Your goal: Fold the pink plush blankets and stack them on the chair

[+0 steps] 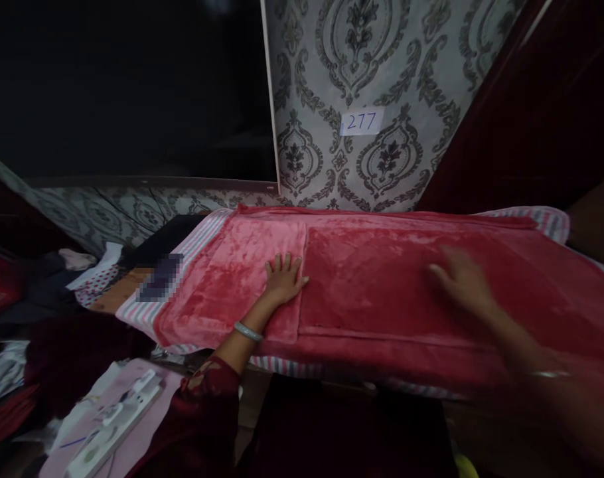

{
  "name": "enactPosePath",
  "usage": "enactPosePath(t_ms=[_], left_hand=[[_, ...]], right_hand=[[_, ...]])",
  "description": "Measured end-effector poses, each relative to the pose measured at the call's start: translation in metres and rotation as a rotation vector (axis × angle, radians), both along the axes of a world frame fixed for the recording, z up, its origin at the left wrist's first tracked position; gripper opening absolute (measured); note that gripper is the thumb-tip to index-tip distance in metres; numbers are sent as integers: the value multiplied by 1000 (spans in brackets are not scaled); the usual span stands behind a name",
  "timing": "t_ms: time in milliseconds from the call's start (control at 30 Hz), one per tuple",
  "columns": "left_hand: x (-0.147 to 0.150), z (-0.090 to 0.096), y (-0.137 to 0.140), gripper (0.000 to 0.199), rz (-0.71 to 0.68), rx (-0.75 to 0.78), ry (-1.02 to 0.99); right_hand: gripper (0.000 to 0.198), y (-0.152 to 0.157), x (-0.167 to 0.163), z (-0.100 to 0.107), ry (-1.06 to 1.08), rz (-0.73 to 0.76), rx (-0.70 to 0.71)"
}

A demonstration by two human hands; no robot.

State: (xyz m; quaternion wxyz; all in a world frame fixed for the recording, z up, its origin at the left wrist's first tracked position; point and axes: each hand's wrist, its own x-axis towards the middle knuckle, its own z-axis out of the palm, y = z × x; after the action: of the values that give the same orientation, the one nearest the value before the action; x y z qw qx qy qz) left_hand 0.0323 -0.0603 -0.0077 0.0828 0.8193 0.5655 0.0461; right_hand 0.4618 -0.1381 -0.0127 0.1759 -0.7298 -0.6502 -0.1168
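A red plush blanket (372, 285) lies spread lengthwise, with a folded panel edge running across it near my left hand. My left hand (283, 282) rests flat on its lighter left part, fingers spread, beside that edge. Over the right half is my right hand (464, 279), blurred by motion, its thumb apart from the fingers and nothing visible in it. Whether it touches the plush cannot be made out. Beneath the blanket, a striped cloth (202, 236) shows at the left end, the front edge and the far right corner.
A large dark television (133, 93) hangs behind on the left. A paper label (362, 121) marked 277 is on the patterned wall. At lower left, a white power strip (115, 421) lies on a pink surface. Piled clothes (87, 272) and a pixelated patch (160, 277) are at left.
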Motion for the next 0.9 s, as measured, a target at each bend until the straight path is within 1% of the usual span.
enactPosePath(t_ms=[100,167,200,267,333,367,400,467,567,633,733,900], left_hand=[[-19,15,6,63,-72,-35,-55],[-42,29,15,61,-40,-12,-44],[-55,36,21,61,12,6,-26],[-84,48,35,62,160,38,17],[-110,52,46,64,301,67,52],[-120,50,50,65,350,71,67],[-128,45,54,66,383,67,78],[-139,29,58,68,417,52,91],[-143,4,60,69,420,52,92],[-144,-5,61,70,413,66,88],[-145,-6,63,70,410,70,88],[-145,3,62,70,417,55,103]], right_hand=[[69,62,-120,16,103,200,-170],[71,94,-191,26,132,312,-263],[73,107,-222,31,141,351,-288],[74,128,-275,39,147,422,-311],[74,142,-313,43,154,452,-327],[74,146,-327,41,156,451,-341],[74,149,-338,37,155,443,-356],[76,151,-348,22,147,416,-374],[78,148,-348,-3,140,383,-363],[79,147,-345,-12,142,378,-354],[79,148,-343,-14,146,378,-357],[79,149,-345,-8,174,377,-367]])
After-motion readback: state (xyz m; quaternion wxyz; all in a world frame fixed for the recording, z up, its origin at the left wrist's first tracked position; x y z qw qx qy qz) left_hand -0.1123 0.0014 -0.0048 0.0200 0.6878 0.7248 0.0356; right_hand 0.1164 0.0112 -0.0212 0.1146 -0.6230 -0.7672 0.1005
